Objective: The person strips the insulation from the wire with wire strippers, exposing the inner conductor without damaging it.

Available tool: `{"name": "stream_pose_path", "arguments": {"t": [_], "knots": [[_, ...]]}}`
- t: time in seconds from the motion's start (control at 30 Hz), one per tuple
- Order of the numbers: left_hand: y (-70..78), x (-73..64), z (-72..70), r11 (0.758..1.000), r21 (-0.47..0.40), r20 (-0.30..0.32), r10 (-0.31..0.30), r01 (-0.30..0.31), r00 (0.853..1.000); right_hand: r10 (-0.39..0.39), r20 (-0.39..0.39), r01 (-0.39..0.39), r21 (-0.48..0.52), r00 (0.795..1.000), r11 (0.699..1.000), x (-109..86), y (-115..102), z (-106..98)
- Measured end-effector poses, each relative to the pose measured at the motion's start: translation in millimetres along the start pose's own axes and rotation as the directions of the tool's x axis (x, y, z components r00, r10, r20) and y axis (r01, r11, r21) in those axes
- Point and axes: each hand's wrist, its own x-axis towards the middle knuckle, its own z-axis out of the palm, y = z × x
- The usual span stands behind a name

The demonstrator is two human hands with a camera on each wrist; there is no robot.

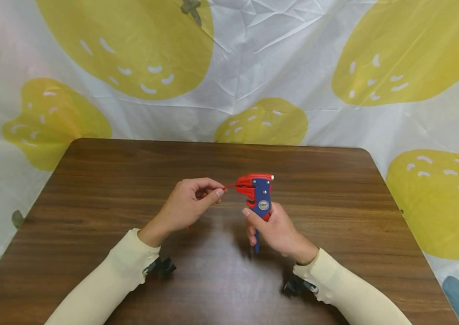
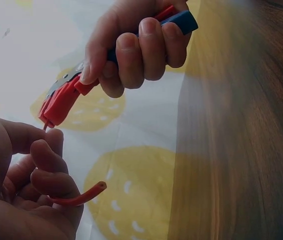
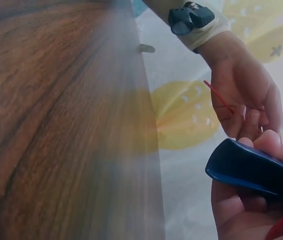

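Note:
Over the middle of the table, my right hand (image 1: 276, 228) grips the handles of a red and blue wire stripper (image 1: 262, 192), held upright with its jaws toward the left. My left hand (image 1: 189, 201) pinches a thin red wire (image 1: 229, 186) between thumb and fingers. One end of that wire reaches the stripper's red jaws; whether they clamp it cannot be made out. In the left wrist view the wire's other end (image 2: 89, 194) sticks out below the curled fingers. The right wrist view shows the blue handle (image 3: 251, 167) in the right hand's grip.
Both hands are above a brown wood-grain table (image 1: 111, 180) with rounded far corners. Behind it hangs a white cloth (image 1: 254, 58) printed with yellow fruit shapes. A small dark camera (image 1: 162, 267) sits at the left wrist, another (image 1: 294, 286) at the right.

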Motion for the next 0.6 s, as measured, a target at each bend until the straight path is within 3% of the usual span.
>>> {"name": "stream_pose_path", "arguments": {"t": [0.4, 0.6], "knots": [[3.0, -0.6, 2.9, 1.0, -0.011, 0.003, 0.001, 0.0, 1.0, 0.02, -0.053, -0.018, 0.045, 0.998, 0.999, -3.1, -0.7, 5.2], [2.7, -0.8, 4.4, 1.0, -0.02, 0.012, -0.01, 0.011, 1.0, 0.093, -0.187, -0.078, 0.086, 0.978, 0.993, 2.0, 0.6, 4.9]]}}
